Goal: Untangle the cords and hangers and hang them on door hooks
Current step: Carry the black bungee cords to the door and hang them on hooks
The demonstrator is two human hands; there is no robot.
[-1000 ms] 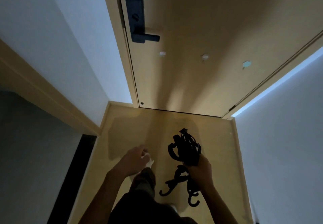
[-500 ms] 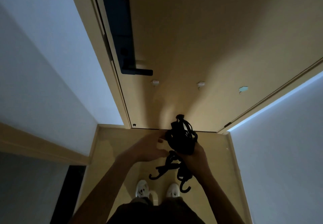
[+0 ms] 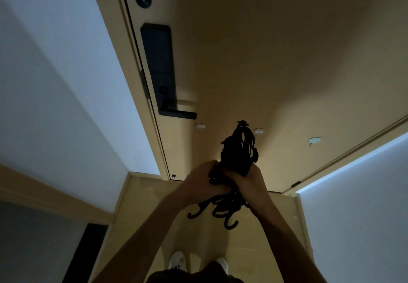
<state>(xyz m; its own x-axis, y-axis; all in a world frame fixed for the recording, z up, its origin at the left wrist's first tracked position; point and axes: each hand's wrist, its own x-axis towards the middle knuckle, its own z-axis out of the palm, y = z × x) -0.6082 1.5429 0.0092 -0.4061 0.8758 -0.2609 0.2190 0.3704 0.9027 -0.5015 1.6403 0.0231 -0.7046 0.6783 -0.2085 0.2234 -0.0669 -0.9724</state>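
A black tangle of cords and hangers [image 3: 239, 152] is held up in front of the wooden door [image 3: 276, 62]. My right hand [image 3: 247, 180] grips the bundle from the right and below. My left hand [image 3: 202, 180] grips its lower left side, fingers curled into the cords. Black hook ends [image 3: 229, 224] dangle beneath both hands. Three small pale hooks are stuck on the door: one at the left [image 3: 200, 126], one in the middle [image 3: 258, 131], partly behind the bundle, and one at the right [image 3: 314, 140]. The room is dim.
A black door lock with a lever handle [image 3: 163, 84] sits on the door's left edge. White walls close in at left [image 3: 55, 84] and right [image 3: 364, 205]. My white shoes [image 3: 178, 263] stand on the wooden floor below.
My head tilted up, so the door fills more of the view. Both hands lifted the bundle higher toward the door. My left hand went from free to gripping the tangle.
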